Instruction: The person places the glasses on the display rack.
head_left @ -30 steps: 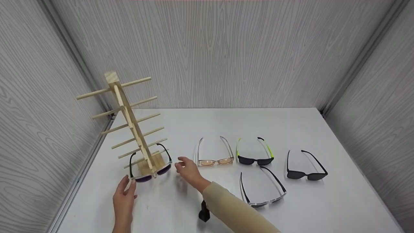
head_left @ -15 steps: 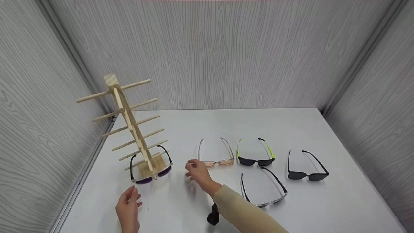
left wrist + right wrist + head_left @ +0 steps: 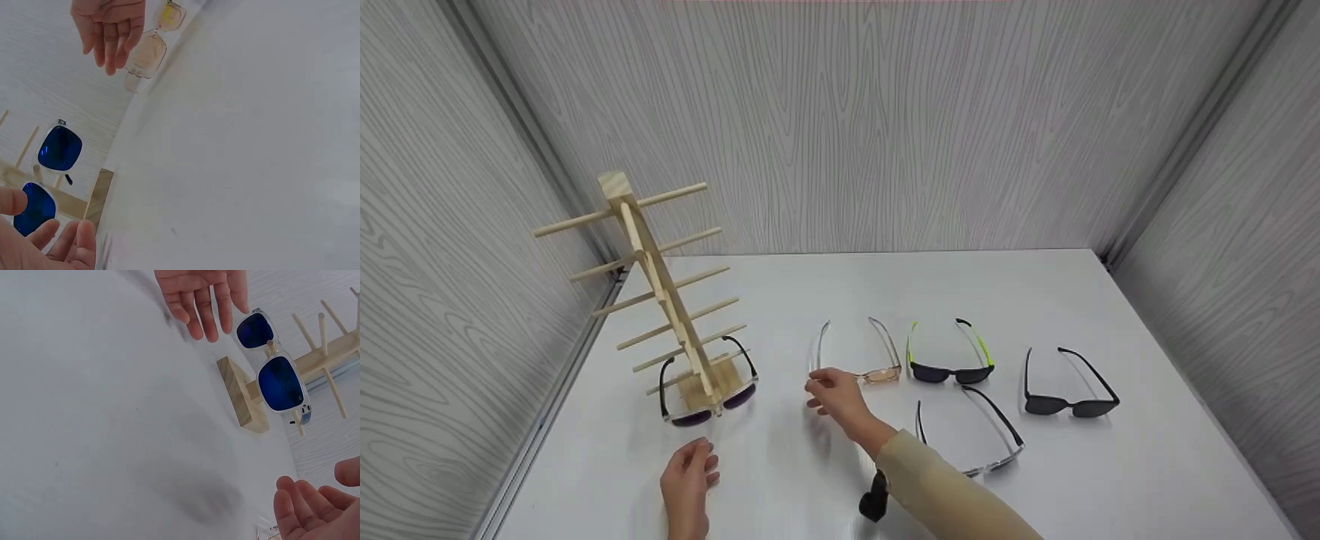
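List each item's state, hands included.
Wooden rack: standing, one pair hung
Blue-lensed glasses: on rack, unfolded
Peach-lensed glasses: on table, unfolded
Yellow-armed sunglasses: on table, unfolded
Clear-framed table glasses: unfolded, partly hidden
Black sunglasses: on table, unfolded
Left hand: empty, relaxed
Right hand: empty, relaxed

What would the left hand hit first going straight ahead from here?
Probably the sunglasses on the wooden rack: in the head view they sit straight beyond the left hand. Its height is hard to judge, so it might pass below them.
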Available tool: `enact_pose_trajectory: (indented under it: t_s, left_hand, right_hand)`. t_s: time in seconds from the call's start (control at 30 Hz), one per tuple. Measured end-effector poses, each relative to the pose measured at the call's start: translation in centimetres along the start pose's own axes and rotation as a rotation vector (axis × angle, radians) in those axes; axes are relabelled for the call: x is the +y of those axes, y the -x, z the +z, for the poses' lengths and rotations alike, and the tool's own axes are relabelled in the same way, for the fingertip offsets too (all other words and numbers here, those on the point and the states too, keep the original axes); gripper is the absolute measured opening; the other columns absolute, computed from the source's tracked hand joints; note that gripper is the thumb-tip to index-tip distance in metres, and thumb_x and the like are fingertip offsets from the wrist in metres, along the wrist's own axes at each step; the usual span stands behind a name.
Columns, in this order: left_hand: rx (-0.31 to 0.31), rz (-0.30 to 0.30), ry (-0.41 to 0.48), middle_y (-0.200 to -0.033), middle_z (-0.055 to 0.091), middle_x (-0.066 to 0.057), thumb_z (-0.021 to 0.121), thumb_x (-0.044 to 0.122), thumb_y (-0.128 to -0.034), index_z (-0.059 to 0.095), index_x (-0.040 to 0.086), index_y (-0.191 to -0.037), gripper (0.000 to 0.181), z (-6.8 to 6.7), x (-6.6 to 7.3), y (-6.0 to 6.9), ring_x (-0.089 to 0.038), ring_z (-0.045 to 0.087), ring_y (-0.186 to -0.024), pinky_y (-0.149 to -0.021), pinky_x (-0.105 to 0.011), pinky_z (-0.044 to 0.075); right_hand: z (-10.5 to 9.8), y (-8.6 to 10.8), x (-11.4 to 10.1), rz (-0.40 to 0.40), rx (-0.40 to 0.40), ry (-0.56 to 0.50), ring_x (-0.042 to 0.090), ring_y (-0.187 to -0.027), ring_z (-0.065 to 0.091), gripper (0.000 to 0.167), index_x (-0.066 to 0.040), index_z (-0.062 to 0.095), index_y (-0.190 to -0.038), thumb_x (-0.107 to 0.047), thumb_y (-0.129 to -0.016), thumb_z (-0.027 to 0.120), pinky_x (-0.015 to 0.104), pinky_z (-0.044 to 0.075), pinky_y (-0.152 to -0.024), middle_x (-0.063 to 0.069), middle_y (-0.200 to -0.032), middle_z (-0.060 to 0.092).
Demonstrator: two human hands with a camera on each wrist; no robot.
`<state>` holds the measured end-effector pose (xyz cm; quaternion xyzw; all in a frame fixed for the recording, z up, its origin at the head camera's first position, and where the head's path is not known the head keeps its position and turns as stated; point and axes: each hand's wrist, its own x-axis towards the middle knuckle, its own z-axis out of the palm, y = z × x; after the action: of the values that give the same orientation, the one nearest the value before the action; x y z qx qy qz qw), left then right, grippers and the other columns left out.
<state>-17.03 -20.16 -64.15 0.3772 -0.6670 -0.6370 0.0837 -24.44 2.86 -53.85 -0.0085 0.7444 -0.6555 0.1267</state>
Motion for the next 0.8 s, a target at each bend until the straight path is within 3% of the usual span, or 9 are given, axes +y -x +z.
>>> enact_pose_trajectory:
  t_s: [0.3, 0.43, 0.57, 0.67, 0.8]
  left_hand:
    - [-0.098, -0.045, -0.008, -0.110, 0.060, -0.011, 0.057, 0.036, -0.0916, 0.055, 0.008, -0.117, 0.038, 1.6, 0.7, 1.0, -0.020, 0.058, -0.092, -0.071, -0.031, 0.051]
    - [-0.153, -0.024, 0.003, -0.107, 0.062, -0.009, 0.059, 0.036, -0.0910, 0.056, 0.007, -0.115, 0.038, 1.9, 1.4, 1.5, -0.017, 0.060, -0.088, -0.067, -0.028, 0.051]
    - [-0.191, -0.010, 0.033, -0.102, 0.064, -0.009, 0.060, 0.033, -0.0911, 0.057, 0.003, -0.113, 0.037, 1.7, 3.4, 3.6, -0.015, 0.062, -0.082, -0.059, -0.021, 0.049]
    - [-0.225, -0.002, 0.029, -0.104, 0.064, -0.013, 0.057, 0.029, -0.0931, 0.056, 0.000, -0.115, 0.036, 1.7, 5.3, 5.6, -0.017, 0.062, -0.084, -0.061, -0.022, 0.050]
    - [-0.273, 0.035, 0.008, -0.107, 0.062, -0.018, 0.055, 0.027, -0.0946, 0.054, -0.004, -0.117, 0.039, 2.3, 6.4, 6.8, -0.020, 0.062, -0.087, -0.067, -0.029, 0.051]
  right_hand:
    - [-2.3, 0.4, 0.4, -0.018, -0.016, 0.028, 0.028, -0.079, 0.067, 0.030, 0.007, 0.058, -0.114, -0.014, -0.092, 0.058, 0.033, 0.053, -0.064, 0.015, -0.096, 0.066]
    - [-3.4, 0.9, 0.4, -0.032, -0.021, 0.020, 0.031, -0.082, 0.067, 0.031, 0.006, 0.058, -0.115, -0.016, -0.093, 0.057, 0.037, 0.054, -0.067, 0.018, -0.099, 0.066]
    - [-4.8, 1.6, 0.5, -0.031, -0.020, 0.007, 0.030, -0.083, 0.067, 0.035, 0.007, 0.056, -0.117, -0.018, -0.094, 0.057, 0.039, 0.054, -0.070, 0.018, -0.101, 0.065]
    - [-6.0, 2.0, 0.5, -0.034, -0.009, 0.007, 0.028, -0.083, 0.067, 0.035, 0.007, 0.056, -0.118, -0.019, -0.094, 0.056, 0.038, 0.054, -0.070, 0.017, -0.101, 0.066]
    - [-7.3, 2.4, 0.6, -0.043, 0.003, 0.009, 0.027, -0.082, 0.067, 0.034, 0.007, 0.056, -0.117, -0.018, -0.094, 0.056, 0.036, 0.054, -0.069, 0.016, -0.100, 0.066]
